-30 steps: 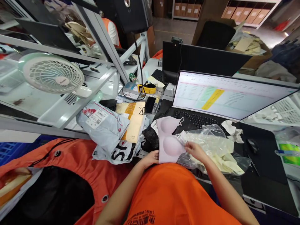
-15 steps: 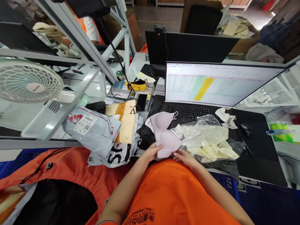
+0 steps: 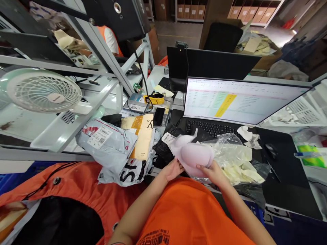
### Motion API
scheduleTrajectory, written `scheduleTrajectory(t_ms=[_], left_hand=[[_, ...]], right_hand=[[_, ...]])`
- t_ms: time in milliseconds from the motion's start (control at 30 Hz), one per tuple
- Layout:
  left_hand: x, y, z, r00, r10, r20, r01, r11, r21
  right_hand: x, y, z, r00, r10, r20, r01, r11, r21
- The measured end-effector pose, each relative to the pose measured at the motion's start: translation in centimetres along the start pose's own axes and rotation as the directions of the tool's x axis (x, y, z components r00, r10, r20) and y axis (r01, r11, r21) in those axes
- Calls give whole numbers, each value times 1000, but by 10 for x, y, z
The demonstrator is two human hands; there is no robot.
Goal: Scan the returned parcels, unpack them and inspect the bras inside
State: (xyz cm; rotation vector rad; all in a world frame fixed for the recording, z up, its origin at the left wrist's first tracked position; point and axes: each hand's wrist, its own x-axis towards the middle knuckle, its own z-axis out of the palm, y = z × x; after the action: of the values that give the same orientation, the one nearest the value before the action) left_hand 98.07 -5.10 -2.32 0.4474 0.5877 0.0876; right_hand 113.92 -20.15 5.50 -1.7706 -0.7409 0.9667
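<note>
A pale lilac bra [image 3: 195,154] is held in front of my body, its cups tilted and partly spread. My left hand [image 3: 174,170] supports its lower left edge, fingers beneath the fabric. On the other side, my right hand [image 3: 211,171] grips the right cup, thumb on top. Behind the bra lies a black plastic bag [image 3: 163,149] with a white label [image 3: 168,137]. To its right are a clear plastic bag [image 3: 230,148] and crumpled pale yellow wrapping [image 3: 242,173].
Grey mailer parcels [image 3: 107,143] and a kraft envelope [image 3: 143,143] lie at left, near a phone [image 3: 159,116]. A monitor [image 3: 242,102] stands behind a keyboard [image 3: 212,127]. A fan [image 3: 46,92] is far left, a mouse [image 3: 270,150] at right.
My right hand has moved from beside the bra onto its right cup. The bra has turned and shifted right, its cups now tilted. The camera view has shifted slightly.
</note>
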Motion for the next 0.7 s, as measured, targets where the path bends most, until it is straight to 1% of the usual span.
scheduleTrajectory(t_ms=[33,67,100,133,167,200,233,267,300,333,367,433,500,567,633,667,700], left_hand=[[1,3,2,1000,3,30,-2,999,-44],[1,6,5,998,3,69,3,997,-79],[1,9,9,994,4,107,8,994,-108],[2,12,13,990,5,142,14,991,-134],[2,15,16,985,2,173,26,987,-159],[3,18,20,981,0,195,37,982,-186],[3,21,22,979,6,202,39,975,-218],[4,24,24,981,20,193,30,966,-255],[6,27,24,985,42,170,10,956,-293],[6,31,23,989,61,138,-13,945,-327],[6,36,22,992,78,101,-37,934,-355],[4,46,18,994,105,41,-80,915,-396],[-3,58,15,988,157,6,-139,893,-427],[-12,68,15,975,223,-15,-207,873,-442],[-19,76,17,964,265,-30,-251,863,-439],[-21,79,19,961,273,-39,-262,860,-437],[-23,82,22,959,277,-50,-271,859,-435]], right_hand=[[-5,-14,-7,994,-98,47,106,969,-222],[-10,-29,-12,974,-196,114,226,874,-430],[-16,-43,-14,938,-283,199,346,727,-593],[-21,-56,-15,889,-349,295,451,558,-697],[-25,-68,-13,833,-397,387,535,397,-745],[-29,-78,-11,775,-429,464,599,265,-756],[-32,-85,-8,725,-451,520,643,173,-746],[-34,-90,-6,687,-470,554,672,119,-731],[-35,-92,-5,664,-487,568,688,100,-719],[-36,-93,-6,658,-498,564,694,110,-712],[-37,-92,-9,667,-502,550,692,144,-708],[-35,-86,-19,704,-505,499,675,257,-692],[-31,-78,-34,731,-535,424,656,380,-652],[-26,-68,-47,747,-592,303,633,494,-596],[-22,-59,-57,773,-617,146,588,610,-531],[-20,-54,-60,793,-605,71,556,672,-489],[-18,-50,-62,825,-564,1,508,742,-438]])
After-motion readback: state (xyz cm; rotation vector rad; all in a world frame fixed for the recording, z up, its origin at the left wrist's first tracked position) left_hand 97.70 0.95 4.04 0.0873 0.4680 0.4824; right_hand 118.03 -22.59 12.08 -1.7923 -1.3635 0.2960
